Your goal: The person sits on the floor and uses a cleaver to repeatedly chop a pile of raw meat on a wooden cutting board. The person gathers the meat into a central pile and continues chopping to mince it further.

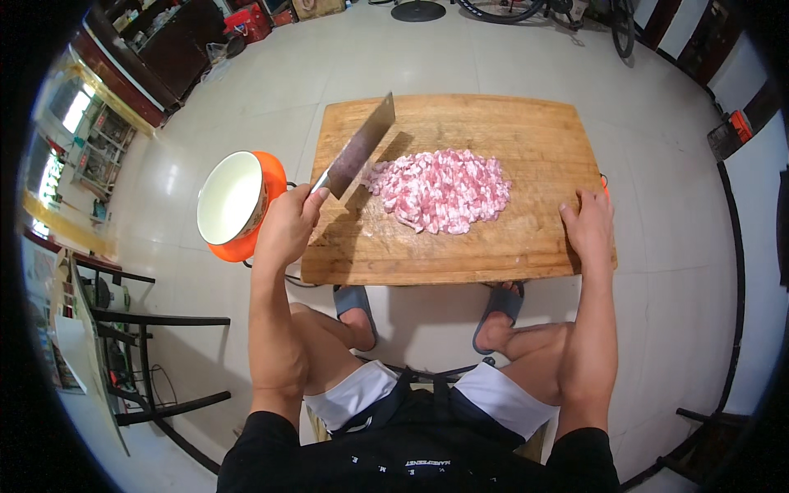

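My left hand (288,223) is closed round the handle of a cleaver (359,150), whose broad blade points up and away to the right above the board's left side. A flattened heap of diced pink and white meat (444,191) lies in the middle of a wooden cutting board (394,259). My right hand (590,222) rests on the board's right edge, thumb and fingers apart, with nothing in it. The cleaver is apart from the meat.
Left of the board, a white bowl (230,197) sits tilted on an orange stool (274,175). A black-framed chair (144,361) stands at lower left. Far off are a bicycle (526,10) and a red box (247,23). My slippered feet are under the board's near edge.
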{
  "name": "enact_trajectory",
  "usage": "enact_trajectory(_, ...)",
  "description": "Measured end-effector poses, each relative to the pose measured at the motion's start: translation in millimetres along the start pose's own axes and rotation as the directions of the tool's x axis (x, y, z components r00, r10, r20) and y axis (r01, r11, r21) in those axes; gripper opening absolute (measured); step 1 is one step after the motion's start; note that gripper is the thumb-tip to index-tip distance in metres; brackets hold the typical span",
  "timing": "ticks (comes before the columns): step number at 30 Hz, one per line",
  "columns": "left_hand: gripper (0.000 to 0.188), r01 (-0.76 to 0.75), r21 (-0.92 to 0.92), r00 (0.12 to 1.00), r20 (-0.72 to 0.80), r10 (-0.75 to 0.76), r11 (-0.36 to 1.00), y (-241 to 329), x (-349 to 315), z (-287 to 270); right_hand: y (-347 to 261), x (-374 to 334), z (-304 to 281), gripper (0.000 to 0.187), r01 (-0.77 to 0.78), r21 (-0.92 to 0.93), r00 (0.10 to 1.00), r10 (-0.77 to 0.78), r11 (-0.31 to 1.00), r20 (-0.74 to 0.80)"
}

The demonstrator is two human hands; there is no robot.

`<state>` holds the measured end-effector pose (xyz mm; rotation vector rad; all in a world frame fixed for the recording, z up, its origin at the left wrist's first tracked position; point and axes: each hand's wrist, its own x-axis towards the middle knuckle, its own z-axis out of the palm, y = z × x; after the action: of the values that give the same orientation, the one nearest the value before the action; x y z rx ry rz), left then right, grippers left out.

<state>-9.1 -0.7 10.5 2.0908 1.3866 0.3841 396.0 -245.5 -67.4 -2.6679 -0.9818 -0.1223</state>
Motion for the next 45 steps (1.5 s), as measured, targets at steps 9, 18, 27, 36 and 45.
enact_trajectory(9, 0.039, 0.000, -0.001, 0.999, 0.045, 0.000, 1.000, -8.4, 2.1, 1.1, -5.5, -1.2, -5.0, 0.055, -0.025, 0.000, 1.000, 0.025, 1.000, 0.013)
enact_trajectory(18, 0.039, -0.005, 0.095, 0.998, 0.063, -0.001, 0.995, -4.7, 3.3, 3.0, -5.5, -1.4, -6.3, 0.054, -0.015, 0.009, 1.000, 0.015, 1.000, 0.013)
enact_trajectory(27, 0.040, 0.008, 0.178, 0.994, 0.106, -0.027, 0.984, 2.2, 1.7, 1.5, -5.5, 0.5, -5.6, 0.054, -0.014, 0.002, 1.000, 0.014, 1.000, 0.027)
enact_trajectory(36, 0.039, -0.022, 0.030, 0.998, 0.053, 0.021, 0.999, 2.5, -2.8, -3.2, -3.0, 0.7, -2.0, 0.057, -0.028, 0.011, 0.999, 0.028, 1.000, 0.035)
enact_trajectory(45, 0.041, -0.057, -0.076, 0.997, 0.048, 0.061, 0.995, 5.9, -8.5, -2.1, -6.7, -2.2, -4.8, 0.057, -0.023, 0.019, 0.999, 0.022, 1.000, 0.035)
